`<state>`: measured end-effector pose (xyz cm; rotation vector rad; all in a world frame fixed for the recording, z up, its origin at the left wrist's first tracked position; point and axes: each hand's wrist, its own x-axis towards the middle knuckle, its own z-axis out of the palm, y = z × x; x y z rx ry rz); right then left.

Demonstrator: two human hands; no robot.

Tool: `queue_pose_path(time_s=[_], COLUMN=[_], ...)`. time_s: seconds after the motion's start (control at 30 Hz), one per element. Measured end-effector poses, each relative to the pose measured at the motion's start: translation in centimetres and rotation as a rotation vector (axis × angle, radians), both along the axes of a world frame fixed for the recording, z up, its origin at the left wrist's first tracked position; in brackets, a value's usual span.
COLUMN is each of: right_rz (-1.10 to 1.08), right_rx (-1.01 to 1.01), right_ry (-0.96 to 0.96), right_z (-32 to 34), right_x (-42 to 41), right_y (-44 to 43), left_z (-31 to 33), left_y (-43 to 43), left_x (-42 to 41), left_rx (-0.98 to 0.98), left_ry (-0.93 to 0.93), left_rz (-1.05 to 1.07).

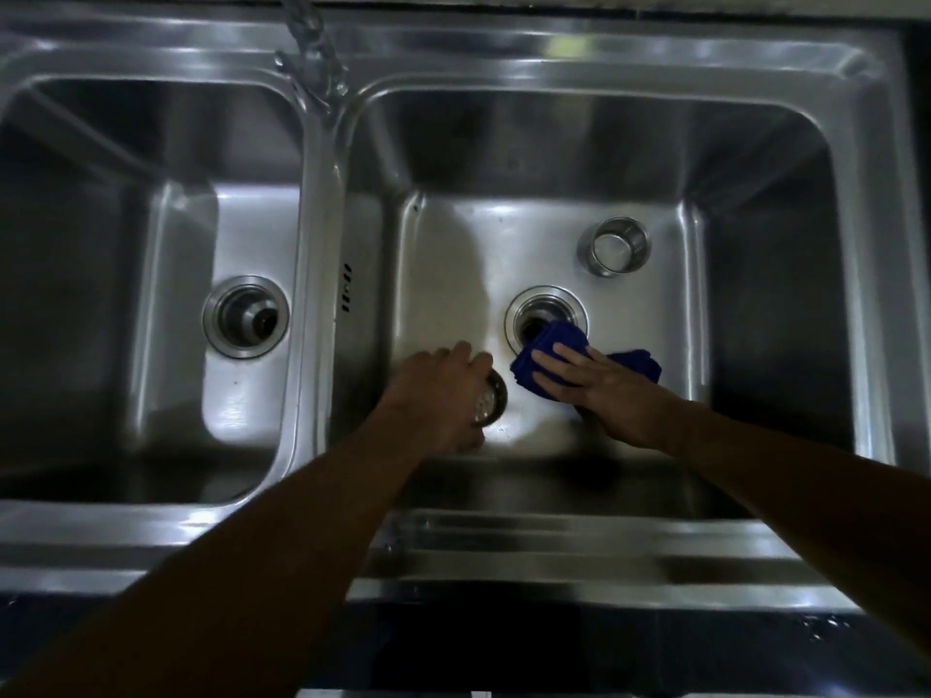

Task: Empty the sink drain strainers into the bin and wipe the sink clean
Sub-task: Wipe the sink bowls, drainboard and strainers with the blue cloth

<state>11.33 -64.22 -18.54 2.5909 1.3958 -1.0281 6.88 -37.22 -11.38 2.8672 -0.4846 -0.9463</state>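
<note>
I look down into a steel double sink (504, 57). In the right basin my left hand (443, 390) grips a round metal strainer (491, 403) resting on the basin floor, mostly hidden under the fingers. My right hand (599, 380) presses flat on a folded blue cloth (544, 355), which overlaps the near edge of the right drain opening (541, 309). A second metal strainer cup (614, 245) stands upright on the basin floor, behind and to the right of that drain.
The left basin holds its own drain (246, 315) with a dark fitting inside. A tap (312, 42) rises at the back above the divider between the basins. The sink's front rim (554, 546) runs under my forearms.
</note>
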Motion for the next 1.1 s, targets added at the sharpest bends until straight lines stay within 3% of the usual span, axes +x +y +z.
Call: queue_pose_path(time_s=[0.3, 0.53, 0.67, 0.8, 0.9, 1.1], right_rz=[-0.095, -0.022, 0.225, 0.528, 0.402, 0.047], right_rx=[0.031, 0.110, 0.080, 0.096, 0.202, 0.213], right_ry=[0.107, 0.128, 0.071, 0.078, 0.120, -0.133], right_z=[2.0, 1.3, -0.3, -0.9, -0.7, -0.9], right_x=[0.0, -1.4, -2.5, -2.8, -0.8, 4.4], right_y=[5.1, 12.9, 16.1, 12.7, 8.4, 10.6], left_z=[7.2, 5.5, 5.0, 5.1, 4.9, 4.6], left_y=[8.1, 8.5, 8.6, 8.6, 8.5, 8.4], left_x=[5.9, 5.5, 5.8, 5.6, 5.5, 5.5], left_rx=[0.096, 0.026, 0.028, 0.012, 0.021, -0.004], left_ry=[-0.453, -0.493, -0.525, -0.531, -0.537, -0.581], left_rz=[-0.077, 0.050, 0.068, 0.080, 0.088, 0.121])
